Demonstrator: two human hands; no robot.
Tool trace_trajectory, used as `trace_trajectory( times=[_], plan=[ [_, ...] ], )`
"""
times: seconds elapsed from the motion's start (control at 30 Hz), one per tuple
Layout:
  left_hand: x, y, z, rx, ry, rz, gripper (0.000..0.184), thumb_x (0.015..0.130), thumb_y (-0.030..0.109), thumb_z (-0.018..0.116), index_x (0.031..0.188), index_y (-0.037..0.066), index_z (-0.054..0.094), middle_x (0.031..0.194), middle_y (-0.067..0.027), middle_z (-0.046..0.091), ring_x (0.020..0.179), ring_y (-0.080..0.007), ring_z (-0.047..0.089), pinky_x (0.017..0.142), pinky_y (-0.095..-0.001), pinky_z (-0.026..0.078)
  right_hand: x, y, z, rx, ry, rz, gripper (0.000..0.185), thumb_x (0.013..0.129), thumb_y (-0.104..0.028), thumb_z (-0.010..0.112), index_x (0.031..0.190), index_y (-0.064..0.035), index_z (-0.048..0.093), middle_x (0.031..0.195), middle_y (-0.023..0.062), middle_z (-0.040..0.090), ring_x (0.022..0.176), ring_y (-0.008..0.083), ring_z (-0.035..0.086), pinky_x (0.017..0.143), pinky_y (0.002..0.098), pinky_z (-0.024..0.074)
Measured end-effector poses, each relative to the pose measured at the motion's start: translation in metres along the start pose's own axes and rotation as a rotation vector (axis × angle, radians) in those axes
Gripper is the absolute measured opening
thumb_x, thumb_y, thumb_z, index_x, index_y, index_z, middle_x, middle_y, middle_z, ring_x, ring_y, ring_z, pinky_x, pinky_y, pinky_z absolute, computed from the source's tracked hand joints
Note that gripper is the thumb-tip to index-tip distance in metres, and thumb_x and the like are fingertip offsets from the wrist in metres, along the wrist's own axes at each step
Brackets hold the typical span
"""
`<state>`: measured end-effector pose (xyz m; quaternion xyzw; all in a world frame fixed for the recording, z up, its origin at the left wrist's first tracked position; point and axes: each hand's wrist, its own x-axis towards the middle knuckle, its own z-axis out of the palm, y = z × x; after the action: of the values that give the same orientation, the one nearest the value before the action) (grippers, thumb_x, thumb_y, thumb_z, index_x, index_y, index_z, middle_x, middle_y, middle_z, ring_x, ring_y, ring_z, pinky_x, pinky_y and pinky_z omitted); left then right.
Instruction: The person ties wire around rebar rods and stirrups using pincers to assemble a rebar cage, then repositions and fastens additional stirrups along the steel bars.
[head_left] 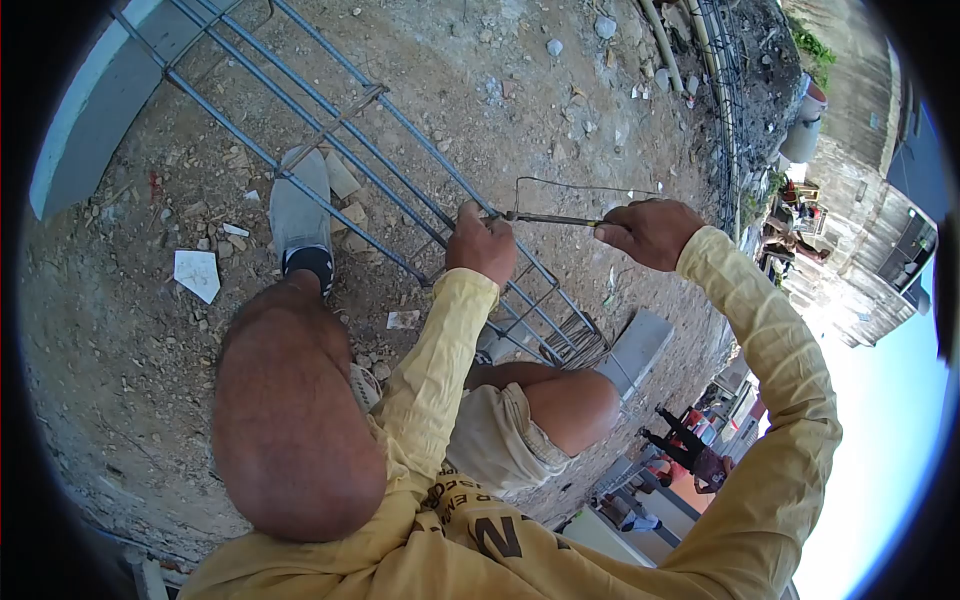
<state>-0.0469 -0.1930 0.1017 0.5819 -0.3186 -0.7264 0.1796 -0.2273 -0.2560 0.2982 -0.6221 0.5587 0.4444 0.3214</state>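
A cage of long steel rebar with square stirrups runs diagonally across the view, raised above the ground. My left hand is closed around a bar of it, close to a joint. In the fist of my right hand is the end of a slim dark metal tying tool. The tool's tip meets the bar just beside my left fingertips. A thin bent wire stands out from that spot and runs back toward my right hand. Whether my left fingers also pinch wire is hidden.
Light blocks support the cage at the upper left and lower right. My shoe is beside the bars, on dirt with rubble and a white tile shard. More rebar lies beyond. A person stands in the background.
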Motion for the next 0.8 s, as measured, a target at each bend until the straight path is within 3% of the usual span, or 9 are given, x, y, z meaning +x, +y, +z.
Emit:
trace_trajectory(
  times=[0.13, 0.27, 0.3, 0.4, 0.5, 0.6, 0.7, 0.73, 0.8],
  plan=[
    [-0.057, 0.014, 0.03, -0.146, 0.213, 0.298, 0.068, 0.084, 0.01, 0.057, 0.141, -0.005, 0.024, 0.134, -0.0315, 0.04, 0.126, -0.0428, 0.043, 0.101, -0.0424, 0.043, -0.009, -0.028, -0.011, -0.155, 0.141, 0.121, 0.054, 0.093, -0.055, 0.05, 0.096, -0.0036, 0.065, 0.085, 0.0194, 0.067, 0.088, 0.0389, 0.066, 0.078, 0.0458, 0.052],
    [-0.101, 0.003, 0.054, -0.223, 0.052, 0.561, 0.063, 0.085, 0.009, 0.058, 0.14, -0.003, 0.03, 0.134, -0.0292, 0.041, 0.124, -0.0396, 0.045, 0.1, -0.0426, 0.044, -0.004, -0.022, -0.006, -0.128, -0.002, 0.105, 0.047, 0.085, -0.049, 0.065, 0.091, -0.0031, 0.064, 0.079, 0.0177, 0.067, 0.078, 0.0339, 0.067, 0.07, 0.0449, 0.0538],
    [-0.106, -0.005, 0.058, -0.231, -0.098, 0.54, 0.059, 0.087, 0.011, 0.06, 0.138, -0.004, 0.034, 0.133, -0.0279, 0.043, 0.123, -0.0366, 0.047, 0.099, -0.0412, 0.044, 0.0, -0.018, -0.005, -0.097, -0.029, 0.059, 0.045, 0.083, -0.046, 0.07, 0.091, -0.0028, 0.064, 0.076, 0.0167, 0.067, 0.073, 0.0318, 0.068, 0.066, 0.0443, 0.0547],
    [-0.096, -0.021, 0.08, -0.507, -0.436, -0.081, 0.054, 0.089, 0.019, 0.062, 0.133, -0.005, 0.041, 0.131, -0.0231, 0.048, 0.119, -0.0308, 0.051, 0.096, -0.0389, 0.045, 0.002, -0.029, -0.019, 0.441, -0.454, 0.391, 0.04, 0.074, -0.033, 0.081, 0.083, 0.0007, 0.061, 0.064, 0.0107, 0.062, 0.052, 0.023, 0.063, 0.048, 0.038, 0.0512],
    [-0.06, -0.042, 0.084, -0.698, -0.269, -0.109, 0.045, 0.088, 0.022, 0.064, 0.125, 0.002, 0.05, 0.123, -0.0128, 0.054, 0.11, -0.023, 0.055, 0.091, -0.037, 0.048, 0.002, -0.022, -0.016, 0.696, -0.547, 0.421, 0.039, 0.073, -0.024, 0.082, 0.09, 0.0018, 0.057, 0.062, 0.0067, 0.059, 0.045, 0.0157, 0.058, 0.039, 0.0326, 0.0463],
    [-0.041, -0.024, 0.053, -0.926, -0.502, -0.313, 0.034, 0.091, 0.016, 0.058, 0.123, 0.012, 0.046, 0.123, -0.0022, 0.053, 0.106, -0.0147, 0.055, 0.084, -0.0344, 0.048, -0.001, -0.02, -0.006, 0.692, -0.474, 0.409, 0.049, 0.073, -0.026, 0.08, 0.103, 0.0015, 0.052, 0.062, 0.0093, 0.06, 0.045, 0.0193, 0.06, 0.043, 0.0344, 0.0494],
    [-0.042, -0.015, 0.054, -1.042, -0.487, -0.305, 0.029, 0.091, 0.012, 0.055, 0.119, 0.017, 0.047, 0.122, 0.0017, 0.053, 0.107, -0.0135, 0.053, 0.091, -0.0406, 0.045, -0.016, -0.029, 0.001, 0.282, -0.082, 0.23, 0.044, 0.075, -0.03, 0.074, 0.101, -0.003, 0.051, 0.064, 0.0123, 0.063, 0.054, 0.0282, 0.065, 0.056, 0.042, 0.0539],
    [-0.043, -0.013, 0.055, -1.078, -0.484, -0.306, 0.031, 0.091, 0.01, 0.055, 0.12, 0.018, 0.046, 0.121, 0.0018, 0.053, 0.108, -0.0139, 0.052, 0.093, -0.0428, 0.044, -0.02, -0.03, 0.013, -0.013, 0.085, 0.181, 0.046, 0.076, -0.032, 0.072, 0.106, -0.0047, 0.051, 0.077, 0.0132, 0.063, 0.07, 0.0308, 0.067, 0.068, 0.0434, 0.0526],
    [-0.042, -0.009, 0.055, -1.15, -0.478, -0.307, 0.034, 0.09, 0.008, 0.054, 0.121, 0.02, 0.046, 0.119, 0.0018, 0.052, 0.109, -0.0149, 0.051, 0.096, -0.0471, 0.041, -0.028, -0.028, 0.024, -0.211, 0.37, 0.017, 0.046, 0.078, -0.034, 0.072, 0.11, -0.0064, 0.052, 0.086, 0.0112, 0.061, 0.081, 0.0293, 0.064, 0.07, 0.0424, 0.0509]
  ],
)
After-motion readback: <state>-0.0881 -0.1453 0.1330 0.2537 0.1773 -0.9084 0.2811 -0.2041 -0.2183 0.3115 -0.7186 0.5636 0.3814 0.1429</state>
